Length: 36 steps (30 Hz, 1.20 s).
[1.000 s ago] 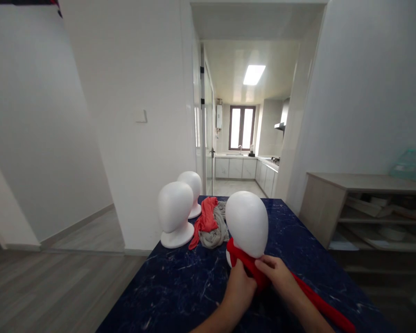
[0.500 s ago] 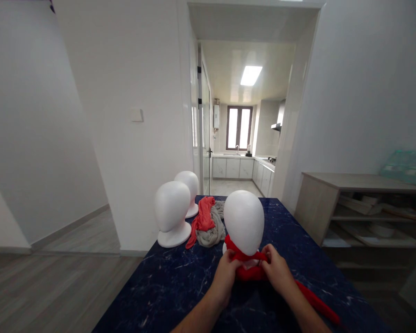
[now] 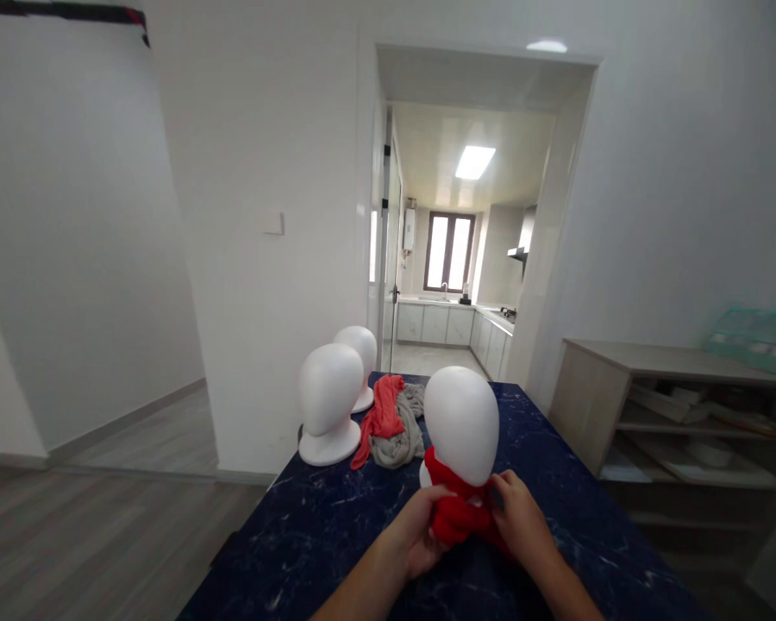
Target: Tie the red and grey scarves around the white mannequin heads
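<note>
The long tail of the red scarf (image 3: 456,509) that trailed right across the counter (image 3: 336,535) a second ago is now bunched at the near foam head's (image 3: 461,423) neck, both hands (left (image 3: 416,533), right (image 3: 522,526)) closed on it.

Two bare mannequin heads (image 3: 328,398), orange-grey cloth pile (image 3: 391,421), side shelf (image 3: 679,405).

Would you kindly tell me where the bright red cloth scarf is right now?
In the head view, the bright red cloth scarf sits low and centre, wrapped round the neck of the nearest white foam mannequin head on the dark blue marble-patterned table, bunched between both hands.
</note>
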Each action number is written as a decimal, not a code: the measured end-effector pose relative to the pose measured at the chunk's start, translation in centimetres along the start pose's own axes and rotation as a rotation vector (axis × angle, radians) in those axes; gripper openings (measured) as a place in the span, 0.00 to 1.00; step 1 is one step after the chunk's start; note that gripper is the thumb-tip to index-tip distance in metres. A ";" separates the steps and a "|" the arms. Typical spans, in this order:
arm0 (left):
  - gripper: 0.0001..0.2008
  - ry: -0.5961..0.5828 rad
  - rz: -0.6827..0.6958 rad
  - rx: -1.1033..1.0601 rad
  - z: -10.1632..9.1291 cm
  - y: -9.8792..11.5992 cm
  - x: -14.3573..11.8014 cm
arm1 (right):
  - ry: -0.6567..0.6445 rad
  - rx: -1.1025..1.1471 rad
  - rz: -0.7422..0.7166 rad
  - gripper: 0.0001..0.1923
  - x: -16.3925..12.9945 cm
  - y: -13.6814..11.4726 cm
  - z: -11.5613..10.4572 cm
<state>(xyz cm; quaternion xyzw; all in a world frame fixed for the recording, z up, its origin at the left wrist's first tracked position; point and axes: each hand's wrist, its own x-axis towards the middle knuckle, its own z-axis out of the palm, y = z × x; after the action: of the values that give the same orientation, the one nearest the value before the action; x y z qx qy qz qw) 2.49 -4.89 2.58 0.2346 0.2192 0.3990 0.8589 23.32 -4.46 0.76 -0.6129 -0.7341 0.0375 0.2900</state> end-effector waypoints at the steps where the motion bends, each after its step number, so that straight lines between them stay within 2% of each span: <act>1: 0.13 -0.014 -0.018 -0.024 -0.2 -0.1 0.2 | -0.009 0.029 -0.029 0.13 -0.4 -0.3 -0.3; 6: 0.11 0.006 -0.051 -0.055 -0.2 -0.5 0.4 | -0.084 0.331 -0.116 0.31 -3.7 -2.2 0.2; 8: 0.11 0.044 -0.002 -0.025 0.2 -0.8 0.2 | -0.129 0.483 -0.083 0.37 -4.8 -2.9 1.1; 10: 0.14 0.072 0.052 0.016 0.5 -1.2 0.0 | -0.112 0.577 0.008 0.43 -5.3 -3.6 1.8; 13: 0.17 0.025 0.100 0.083 0.5 -1.7 0.0 | -0.041 0.615 0.162 0.38 -5.2 -4.2 2.1; 15: 0.19 -0.021 0.123 0.152 0.2 -1.9 0.2 | -0.048 0.631 0.205 0.31 -4.9 -4.1 1.8; 17: 0.22 -0.006 0.159 0.267 -0.2 -1.8 0.5 | -0.071 0.675 0.210 0.26 -4.7 -3.5 1.3; 20: 0.21 0.139 0.241 0.481 -0.8 -1.4 1.2 | -0.124 0.832 0.250 0.21 -4.6 -1.9 0.2; 24: 0.15 0.309 0.332 0.647 -1.8 -1.0 2.3 | -0.140 1.190 0.459 0.25 -5.2 -0.2 -1.8; 27: 0.11 0.468 0.560 0.867 -2.6 -0.7 2.6 | -0.151 1.340 0.552 0.24 -5.8 0.7 -3.1; 30: 0.22 0.612 0.722 1.134 -3.1 -0.5 2.2 | -0.291 1.333 0.539 0.25 -6.2 1.5 -4.2; 31: 0.27 0.608 0.739 1.175 -3.1 -0.4 2.1 | -0.354 1.319 0.536 0.25 -6.3 1.9 -4.6; 33: 0.37 0.511 0.768 1.176 -3.2 -0.4 1.8 | -0.457 1.280 0.539 0.25 -6.5 2.6 -5.5; 36: 0.45 0.373 0.808 1.156 -3.2 -0.4 1.5 | -0.496 1.141 0.521 0.25 -6.2 3.7 -7.5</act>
<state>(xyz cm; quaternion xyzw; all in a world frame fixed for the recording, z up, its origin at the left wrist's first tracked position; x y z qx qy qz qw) 1.81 -3.22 -0.53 0.6414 0.4339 0.5388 0.3317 30.56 -11.53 3.09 -0.4939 -0.4726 0.6277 0.3724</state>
